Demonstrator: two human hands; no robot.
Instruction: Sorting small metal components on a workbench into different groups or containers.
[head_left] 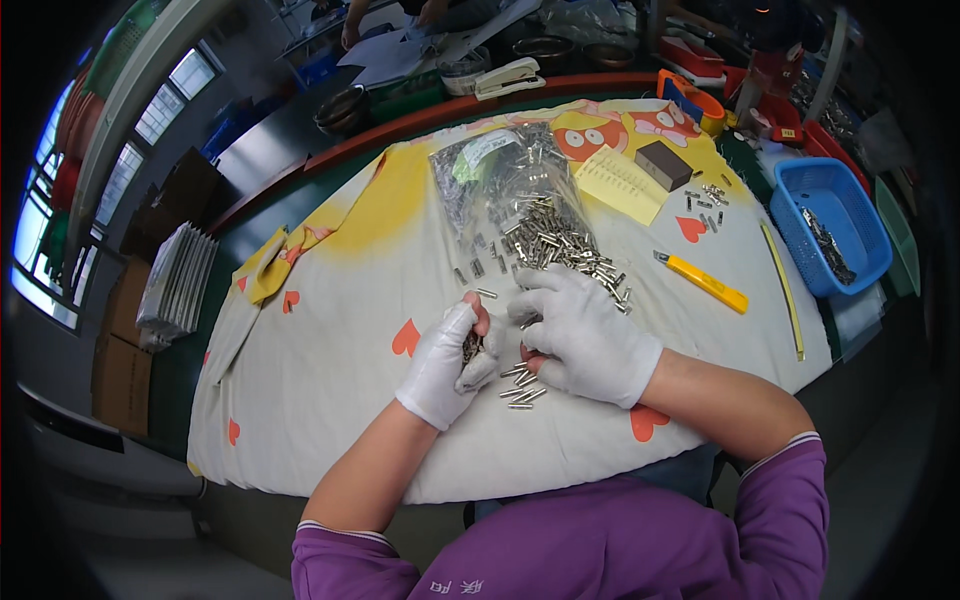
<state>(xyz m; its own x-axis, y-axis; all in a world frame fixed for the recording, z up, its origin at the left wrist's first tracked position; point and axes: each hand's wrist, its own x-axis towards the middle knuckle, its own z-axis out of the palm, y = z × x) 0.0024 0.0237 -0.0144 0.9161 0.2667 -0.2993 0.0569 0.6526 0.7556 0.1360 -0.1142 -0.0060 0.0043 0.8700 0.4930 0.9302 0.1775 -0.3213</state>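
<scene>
My left hand (447,365), in a white glove with bare fingertips showing, is curled round a bunch of small silvery metal pins. Beside it my right hand (580,335), gloved the same way, bends its fingers down over the cloth; whether anything is pinched under them is hidden. A heap of small metal pins (550,240) spills from a clear plastic bag (465,205) just beyond my hands. Several more loose pins (522,390) lie on the cloth between my wrists.
Right of the heap lie a yellow utility knife (705,282), a yellow paper slip (625,185), a dark block (663,165) and a long yellow strip (783,290). A blue basket (830,220) stands at the far right. A stapler (508,78) sits behind the cloth; another person's hands show beyond.
</scene>
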